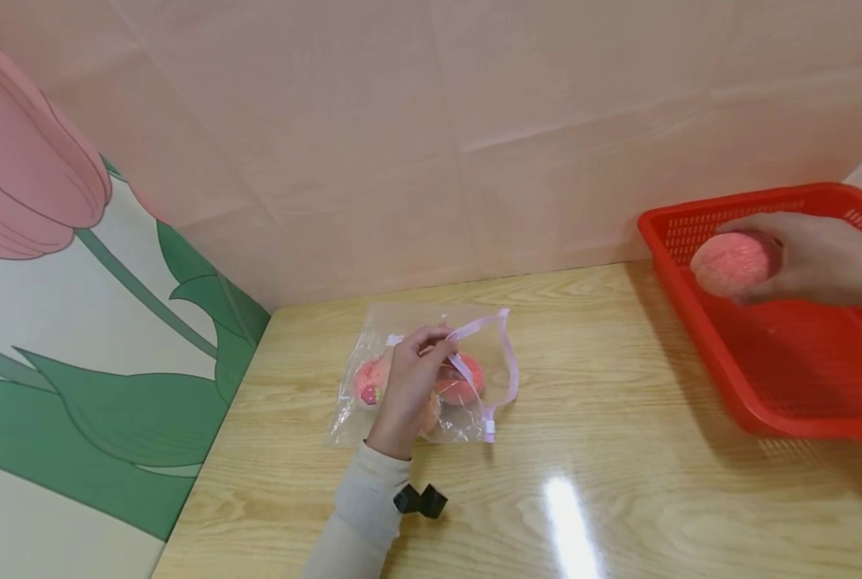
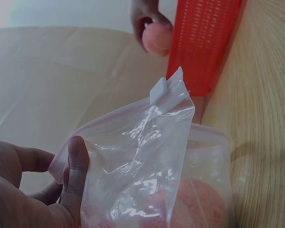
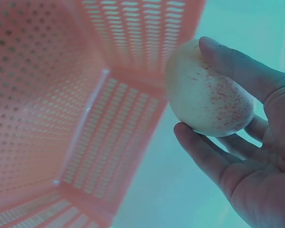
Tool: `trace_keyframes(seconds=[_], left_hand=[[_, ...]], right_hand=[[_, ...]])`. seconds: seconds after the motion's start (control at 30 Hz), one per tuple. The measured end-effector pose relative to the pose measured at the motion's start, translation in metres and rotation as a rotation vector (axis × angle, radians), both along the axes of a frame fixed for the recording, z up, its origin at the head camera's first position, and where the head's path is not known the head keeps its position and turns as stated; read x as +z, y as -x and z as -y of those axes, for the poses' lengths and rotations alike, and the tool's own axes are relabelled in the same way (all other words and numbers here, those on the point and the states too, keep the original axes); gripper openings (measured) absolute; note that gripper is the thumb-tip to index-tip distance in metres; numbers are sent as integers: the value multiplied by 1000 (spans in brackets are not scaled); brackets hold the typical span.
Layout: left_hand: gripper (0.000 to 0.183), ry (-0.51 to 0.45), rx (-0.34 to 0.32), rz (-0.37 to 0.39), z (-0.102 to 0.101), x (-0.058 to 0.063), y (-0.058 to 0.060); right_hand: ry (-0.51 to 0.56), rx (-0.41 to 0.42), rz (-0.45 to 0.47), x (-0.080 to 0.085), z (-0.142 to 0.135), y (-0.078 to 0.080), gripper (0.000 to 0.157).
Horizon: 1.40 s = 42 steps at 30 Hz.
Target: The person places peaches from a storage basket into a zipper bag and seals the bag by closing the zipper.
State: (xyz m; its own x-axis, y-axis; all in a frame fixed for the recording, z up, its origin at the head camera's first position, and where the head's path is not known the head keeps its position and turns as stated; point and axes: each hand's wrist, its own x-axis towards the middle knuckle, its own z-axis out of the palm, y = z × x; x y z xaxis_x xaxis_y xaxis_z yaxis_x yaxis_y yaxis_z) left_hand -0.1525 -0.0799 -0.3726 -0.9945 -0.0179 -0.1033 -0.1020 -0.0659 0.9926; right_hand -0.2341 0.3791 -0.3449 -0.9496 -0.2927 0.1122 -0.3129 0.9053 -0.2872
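My left hand (image 1: 411,382) pinches the purple-edged mouth of a clear zip bag (image 2: 133,161) between thumb and fingers. The mouth stands open toward the right, and a white slider (image 1: 490,428) sits at its near corner. Several pink peaches lie inside the bag on the table, one peach (image 1: 469,376) near the mouth and another partly behind the hand. Over the red basket (image 1: 699,342), my right hand (image 1: 810,259) holds a pinkish peach (image 1: 731,264), thumb on one side and fingers on the other. In the right wrist view this peach (image 3: 209,92) looks pale with reddish speckles.
The basket has slotted walls and stands on the right of the wood-grain table (image 1: 583,346). A pink covered wall (image 1: 373,161) rises behind the table. A panel with painted tulips (image 1: 112,402) borders the left side.
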Motion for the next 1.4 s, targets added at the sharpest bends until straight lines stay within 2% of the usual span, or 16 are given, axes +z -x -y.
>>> trace_keyframes(seconds=[0.17, 0.37, 0.87, 1.2, 1.4], left_hand=[[17, -5, 1, 8, -1, 0, 0], [16, 3, 2, 8, -1, 1, 1], [16, -2, 6, -3, -4, 0, 3], [16, -7, 4, 9, -5, -4, 1], [17, -2, -1, 10, -7, -2, 3]], right_hand=[[-2, 23, -36, 14, 11, -11, 94], [18, 33, -64, 21, 28, -24, 93], [72, 51, -53, 19, 52, -37, 93], [84, 48, 3, 20, 80, -60, 93], [110, 81, 18, 23, 97, -71, 93]])
